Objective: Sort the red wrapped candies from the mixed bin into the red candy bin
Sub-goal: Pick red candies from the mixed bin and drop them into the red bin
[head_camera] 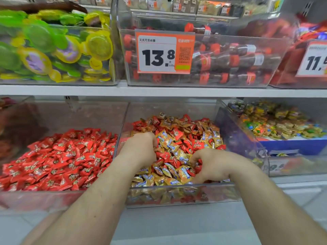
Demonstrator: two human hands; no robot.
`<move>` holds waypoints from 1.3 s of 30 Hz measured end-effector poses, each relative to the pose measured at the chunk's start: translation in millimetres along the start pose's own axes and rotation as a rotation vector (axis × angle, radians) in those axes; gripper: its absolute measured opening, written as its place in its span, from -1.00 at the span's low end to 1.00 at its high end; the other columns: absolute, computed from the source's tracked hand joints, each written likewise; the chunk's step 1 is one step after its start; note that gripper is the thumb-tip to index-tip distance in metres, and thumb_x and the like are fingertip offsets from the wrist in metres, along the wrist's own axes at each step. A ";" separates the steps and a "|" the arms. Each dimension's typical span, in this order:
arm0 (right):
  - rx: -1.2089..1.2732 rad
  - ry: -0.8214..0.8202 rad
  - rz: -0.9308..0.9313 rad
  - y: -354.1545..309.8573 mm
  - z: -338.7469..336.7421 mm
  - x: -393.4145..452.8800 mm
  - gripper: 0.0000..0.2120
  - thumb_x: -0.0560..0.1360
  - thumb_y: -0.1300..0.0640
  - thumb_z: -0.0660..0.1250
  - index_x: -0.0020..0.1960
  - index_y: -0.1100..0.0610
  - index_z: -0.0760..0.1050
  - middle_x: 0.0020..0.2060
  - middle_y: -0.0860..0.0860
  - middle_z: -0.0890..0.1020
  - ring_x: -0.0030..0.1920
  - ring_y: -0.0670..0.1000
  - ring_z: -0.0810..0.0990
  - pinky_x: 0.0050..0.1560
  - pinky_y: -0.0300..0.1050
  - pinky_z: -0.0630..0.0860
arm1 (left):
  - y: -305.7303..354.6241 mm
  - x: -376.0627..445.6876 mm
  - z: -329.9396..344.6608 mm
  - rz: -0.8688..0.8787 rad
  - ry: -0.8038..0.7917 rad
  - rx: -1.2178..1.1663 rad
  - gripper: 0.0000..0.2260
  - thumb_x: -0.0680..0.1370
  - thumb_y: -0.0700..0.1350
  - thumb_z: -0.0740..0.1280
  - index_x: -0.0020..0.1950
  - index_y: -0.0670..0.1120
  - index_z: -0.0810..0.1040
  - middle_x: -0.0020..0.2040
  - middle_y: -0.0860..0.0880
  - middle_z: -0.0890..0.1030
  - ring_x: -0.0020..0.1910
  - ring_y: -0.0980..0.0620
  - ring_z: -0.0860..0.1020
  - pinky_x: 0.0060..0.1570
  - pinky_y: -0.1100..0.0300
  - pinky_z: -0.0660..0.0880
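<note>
The clear mixed bin [221, 186] on the lower shelf holds red, orange and gold wrapped candies [178, 133]. Both my hands are inside it. My left hand [140, 147] is at the bin's left side, knuckles up, fingers curled down into the pile with the tips hidden. My right hand [210, 164] is near the front right, its fingers curled round a red candy [198, 161] that shows between them. To the left stands the red candy bin [35, 199], filled with red wrapped candies [62, 160].
A clear divider wall [122, 124] separates the two bins. At the right is a bin of multicoloured sweets [283, 121]. The upper shelf [159, 91] overhangs, carrying green-yellow sweets [53, 46], cola-bottle sweets [230, 57] and a 13.8 price tag [159, 53].
</note>
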State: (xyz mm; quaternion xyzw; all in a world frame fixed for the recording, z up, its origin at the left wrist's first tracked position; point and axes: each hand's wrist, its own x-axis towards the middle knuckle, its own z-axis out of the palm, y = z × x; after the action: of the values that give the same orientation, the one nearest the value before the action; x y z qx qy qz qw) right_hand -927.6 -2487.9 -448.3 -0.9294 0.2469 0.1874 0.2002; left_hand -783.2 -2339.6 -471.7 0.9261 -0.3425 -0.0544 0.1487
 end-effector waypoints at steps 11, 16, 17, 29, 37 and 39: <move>1.764 0.034 -0.052 34.0 -19.0 -14.5 -0.67 0.58 0.33 0.07 0.25 0.31 0.50 -0.02 0.27 0.62 -0.08 0.28 0.69 -0.21 0.14 0.67 | 20.4 3.0 10.6 0.263 -0.279 -0.043 -0.71 0.54 0.00 0.36 0.26 0.16 0.57 0.28 0.00 0.40 0.26 -0.04 0.41 0.26 -0.01 0.43; 1.434 0.255 -0.076 32.3 -19.5 -11.2 -0.67 0.39 0.27 0.27 0.13 0.31 0.57 -0.36 0.07 0.50 -0.42 -0.01 0.40 -0.42 -0.16 0.32 | 21.6 4.9 11.1 0.197 -0.264 -0.066 -0.77 0.50 0.08 0.44 0.10 0.03 0.60 -0.01 0.09 0.55 -0.06 0.04 0.52 -0.16 0.17 0.47; 1.143 0.347 -0.038 31.3 -17.3 -7.7 -0.78 0.43 0.28 0.31 0.05 0.27 0.61 -0.39 0.03 0.51 -0.44 -0.03 0.39 -0.43 -0.17 0.31 | 20.5 4.6 10.6 0.179 -0.247 -0.059 -0.78 0.50 0.09 0.43 0.07 0.02 0.58 -0.10 0.10 0.51 -0.13 0.06 0.50 -0.26 0.19 0.41; -0.072 0.254 0.096 10.1 25.0 40.8 -0.93 0.38 0.26 0.29 -0.19 0.12 0.44 -0.28 0.04 0.54 -0.26 0.10 0.52 -0.37 -0.15 0.40 | 11.8 -4.7 2.2 0.051 0.010 -0.264 -0.82 0.41 -0.20 0.42 -0.10 -0.01 0.46 -0.20 0.03 0.53 -0.43 0.10 0.40 -0.49 0.25 0.29; 0.932 0.386 0.039 43.4 -23.5 -2.5 -0.77 0.54 0.26 0.19 -0.07 0.18 0.64 -0.38 0.06 0.45 -0.51 -0.03 0.36 -0.50 -0.23 0.19 | 20.9 -4.2 -5.2 -0.247 -0.074 -1.500 -0.85 0.50 -0.39 0.27 -0.12 -0.15 0.45 -0.13 -0.25 0.60 -0.34 -0.01 0.56 -0.42 0.25 0.44; 1.056 0.427 0.088 39.6 -22.2 -2.3 -0.79 0.52 0.17 0.23 -0.21 0.21 0.56 -0.48 0.01 0.41 -0.53 -0.02 0.33 -0.46 -0.20 0.15 | 26.1 -6.2 -7.2 -0.320 -0.122 -1.684 -0.81 0.52 -0.42 0.23 0.01 -0.17 0.50 -0.03 -0.25 0.58 -0.37 0.01 0.61 -0.45 0.31 0.49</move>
State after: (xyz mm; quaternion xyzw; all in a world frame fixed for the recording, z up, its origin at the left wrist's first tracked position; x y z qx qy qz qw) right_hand -945.0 -2528.9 -439.4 -0.7093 0.3805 -0.1452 0.5753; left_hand -802.7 -2352.6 -456.6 0.5397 -0.0605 -0.3603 0.7585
